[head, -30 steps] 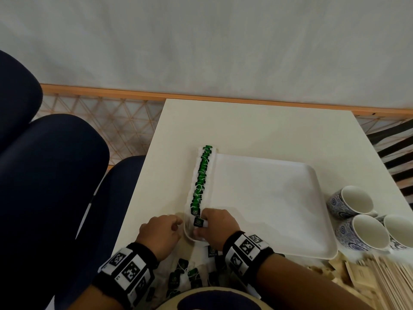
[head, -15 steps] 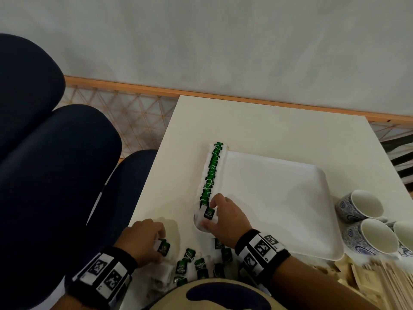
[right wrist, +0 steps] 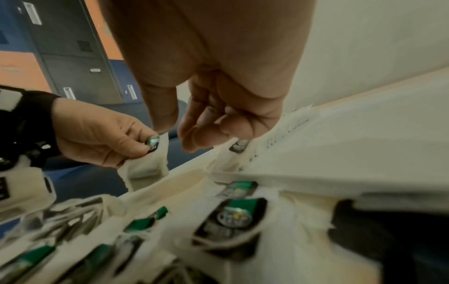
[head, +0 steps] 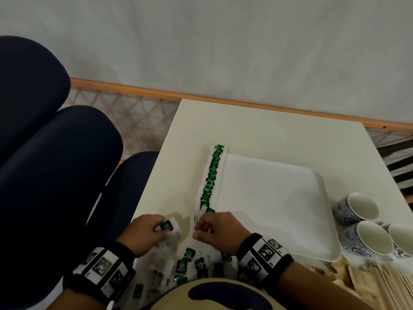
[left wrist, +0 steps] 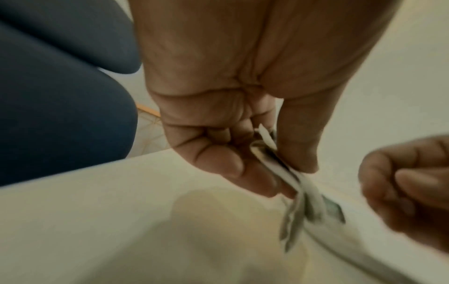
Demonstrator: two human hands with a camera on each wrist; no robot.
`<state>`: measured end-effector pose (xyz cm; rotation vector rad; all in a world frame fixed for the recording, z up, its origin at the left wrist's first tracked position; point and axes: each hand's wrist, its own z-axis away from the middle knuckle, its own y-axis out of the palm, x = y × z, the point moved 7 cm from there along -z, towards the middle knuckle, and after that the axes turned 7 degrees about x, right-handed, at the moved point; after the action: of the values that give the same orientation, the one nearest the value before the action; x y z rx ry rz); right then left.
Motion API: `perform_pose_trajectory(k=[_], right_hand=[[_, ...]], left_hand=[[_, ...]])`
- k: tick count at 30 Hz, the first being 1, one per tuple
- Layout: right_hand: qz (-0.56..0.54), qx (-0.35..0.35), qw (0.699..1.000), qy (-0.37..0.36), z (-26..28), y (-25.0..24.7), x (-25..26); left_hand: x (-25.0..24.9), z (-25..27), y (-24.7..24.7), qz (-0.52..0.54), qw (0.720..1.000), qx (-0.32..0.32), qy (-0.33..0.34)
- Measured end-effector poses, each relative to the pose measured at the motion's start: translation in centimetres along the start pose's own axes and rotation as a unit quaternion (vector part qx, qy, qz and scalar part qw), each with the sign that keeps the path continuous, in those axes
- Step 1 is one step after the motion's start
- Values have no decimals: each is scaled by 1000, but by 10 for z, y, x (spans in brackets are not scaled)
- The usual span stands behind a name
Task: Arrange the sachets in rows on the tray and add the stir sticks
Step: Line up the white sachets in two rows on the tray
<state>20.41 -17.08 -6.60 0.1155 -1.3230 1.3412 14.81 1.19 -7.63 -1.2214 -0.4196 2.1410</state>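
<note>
A row of green-tagged sachets [head: 211, 175] stands along the left rim of the white tray [head: 279, 209]. My left hand [head: 164, 227] pinches one white sachet [head: 172, 227] by its green tag just left of the tray's near corner; the left wrist view shows the sachet [left wrist: 279, 169] between thumb and fingers. My right hand [head: 197, 228] hovers at that corner, beside the row's last sachet [right wrist: 239, 145], with its fingers loosely curled and its thumb apart, holding nothing. Loose sachets [head: 190, 262] lie in a pile near me. Wooden stir sticks [head: 393, 287] lie at the bottom right.
Three blue-patterned cups [head: 362, 209] stand right of the tray. Dark blue chairs [head: 55, 164] line the table's left edge. Paper packets [head: 357, 280] lie beside the sticks. The table's far half [head: 268, 130] is bare.
My left hand picked a sachet out of the pile and brought it up toward the tray corner. My right hand let go of the row's last sachet and drew back slightly.
</note>
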Motion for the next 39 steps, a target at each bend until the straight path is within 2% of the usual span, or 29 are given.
perform_pose_trajectory(k=[3,9,11,16,20,23,27,29,35,39], right_hand=[[-66,18,998,4,-3,2,4],[-98,8,995,-14,-8,-5,11],[-87,7,996,-19,-6,-6,11],[-99,22,995,-13,0,-6,6],[-122,11,992,-32,2,-7,9],[-84,-9,994,-66,1,-9,14],[-2,29,996,-86,3,3,13],[-7,43,996,-76,5,7,8],[-61,73,995,-14,6,11,-9],[-159,44,985,49,4,5,-25]], left_hand=[[-17,3,-2,154,987,7,34],[-41,1,1,197,977,30,73],[-43,0,3,195,976,38,88],[-45,1,-2,119,987,-1,107],[-52,4,-3,114,987,8,115],[-56,4,-2,93,988,-2,122],[-62,1,8,32,990,31,133],[-60,-3,9,15,992,25,124],[-53,-9,12,52,993,29,106],[-46,-14,9,73,994,11,84]])
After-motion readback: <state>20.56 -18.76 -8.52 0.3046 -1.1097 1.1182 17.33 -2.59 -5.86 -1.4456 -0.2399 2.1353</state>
